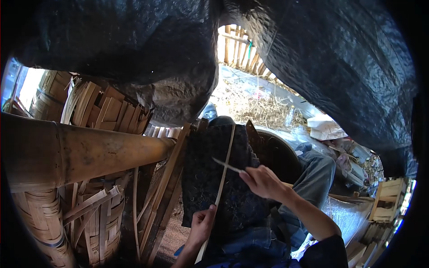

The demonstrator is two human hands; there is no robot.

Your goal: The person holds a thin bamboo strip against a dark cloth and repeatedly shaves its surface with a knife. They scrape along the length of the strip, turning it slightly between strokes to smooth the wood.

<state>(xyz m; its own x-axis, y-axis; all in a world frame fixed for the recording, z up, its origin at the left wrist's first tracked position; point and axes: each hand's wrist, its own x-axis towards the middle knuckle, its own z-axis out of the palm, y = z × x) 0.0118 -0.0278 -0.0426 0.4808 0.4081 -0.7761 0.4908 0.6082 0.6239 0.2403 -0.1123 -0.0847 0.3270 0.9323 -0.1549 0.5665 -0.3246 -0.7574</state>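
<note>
A long, thin pale strip (222, 181) runs from the lower middle up over a dark cloth (201, 165) spread across the lap. My left hand (202, 223) is closed on the strip, low in the view, with the thumb along it. Higher and to the right, my right hand (262, 181) is wrapped round the handle end of a knife (227, 165). Its narrow blade points up and left and crosses the strip. Whether blade and strip touch cannot be made out. Small shavings and fibres lie on the cloth.
A thick bamboo pole (107, 149) crosses the left side above woven baskets (42, 219). Upright wooden slats (165, 187) stand left of the lap. Dark sheeting (330, 67) hangs overhead. A round dark container (275, 156) sits beyond the right hand, with straw (254, 105) further off.
</note>
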